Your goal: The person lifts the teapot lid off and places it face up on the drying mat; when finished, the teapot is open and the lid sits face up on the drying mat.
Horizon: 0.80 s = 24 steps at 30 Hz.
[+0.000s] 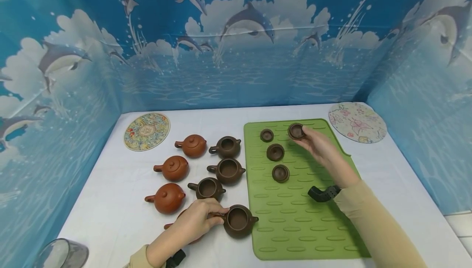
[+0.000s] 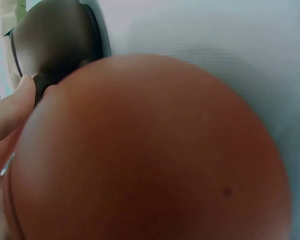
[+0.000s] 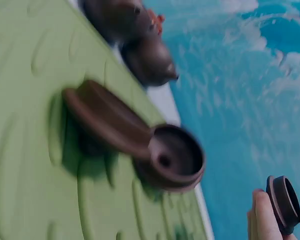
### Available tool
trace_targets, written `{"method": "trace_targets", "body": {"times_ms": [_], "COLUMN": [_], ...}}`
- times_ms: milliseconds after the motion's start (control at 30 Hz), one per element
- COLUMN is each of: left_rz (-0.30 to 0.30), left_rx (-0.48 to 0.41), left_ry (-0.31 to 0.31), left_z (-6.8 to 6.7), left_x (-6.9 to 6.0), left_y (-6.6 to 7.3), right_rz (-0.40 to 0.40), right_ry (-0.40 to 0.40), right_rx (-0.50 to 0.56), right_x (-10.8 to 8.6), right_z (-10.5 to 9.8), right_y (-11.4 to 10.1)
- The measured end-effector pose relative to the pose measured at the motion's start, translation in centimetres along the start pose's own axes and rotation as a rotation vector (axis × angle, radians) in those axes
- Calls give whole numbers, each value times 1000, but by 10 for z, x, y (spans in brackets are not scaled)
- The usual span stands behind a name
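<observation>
My left hand [image 1: 202, 219] pinches the handle of a dark brown lidless teapot [image 1: 239, 222] beside the green mat's left edge. In the left wrist view a reddish-brown teapot [image 2: 155, 155] fills the foreground, partly hiding the dark teapot [image 2: 57, 37] and the fingers. Over the mat's upper part, my right hand [image 1: 321, 145] holds a dark brown teapot lid [image 1: 296, 131] by its rim, hollow side facing up. Several other dark lids, one of them this lid [image 1: 275, 152], lie upside down on the mat to its left.
Dark lidless teapots [image 1: 228, 171] stand in a column left of the green mat [image 1: 295, 235]. Lidded reddish-brown teapots [image 1: 168, 198] form another column further left. Round patterned discs lie at back left [image 1: 147, 132] and back right [image 1: 357, 122]. A glass [image 1: 64, 253] sits at front left.
</observation>
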<state>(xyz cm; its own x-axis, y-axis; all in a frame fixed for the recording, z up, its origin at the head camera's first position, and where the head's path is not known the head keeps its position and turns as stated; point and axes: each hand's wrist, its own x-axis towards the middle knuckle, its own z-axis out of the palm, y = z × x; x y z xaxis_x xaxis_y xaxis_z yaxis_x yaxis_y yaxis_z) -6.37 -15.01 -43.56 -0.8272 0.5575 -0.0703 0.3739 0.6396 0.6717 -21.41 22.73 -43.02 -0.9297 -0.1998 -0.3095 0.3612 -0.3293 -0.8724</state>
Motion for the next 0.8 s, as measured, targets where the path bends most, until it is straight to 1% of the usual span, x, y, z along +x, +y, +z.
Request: {"method": "trace_targets", "body": {"times_ms": [33, 100, 233, 333, 433, 533, 667, 800], "left_rz": [-1, 0, 11, 17, 17, 16, 25, 37], "left_rx": [-3, -3, 11, 22, 24, 23, 17, 19], "left_ry": [0, 2, 4, 3, 1, -1, 3, 6], "left_z": [0, 0, 0, 0, 0, 0, 1, 1], "left_x": [0, 0, 0, 0, -1, -1, -1, 1], "left_y": [0, 0, 0, 0, 1, 1, 0, 0], "right_rz": [1, 4, 26, 25, 7, -10, -31, -53], "right_ry": [22, 75, 173, 218, 247, 276, 290, 318], "right_rx": [-49, -179, -468, -597, -696, -765, -782, -838], "right_x": [5, 13, 28, 36, 41, 45, 47, 48], "right_z": [-1, -2, -3, -4, -5, -7, -9, -9], "right_y": [1, 3, 8, 12, 15, 19, 23, 25]}}
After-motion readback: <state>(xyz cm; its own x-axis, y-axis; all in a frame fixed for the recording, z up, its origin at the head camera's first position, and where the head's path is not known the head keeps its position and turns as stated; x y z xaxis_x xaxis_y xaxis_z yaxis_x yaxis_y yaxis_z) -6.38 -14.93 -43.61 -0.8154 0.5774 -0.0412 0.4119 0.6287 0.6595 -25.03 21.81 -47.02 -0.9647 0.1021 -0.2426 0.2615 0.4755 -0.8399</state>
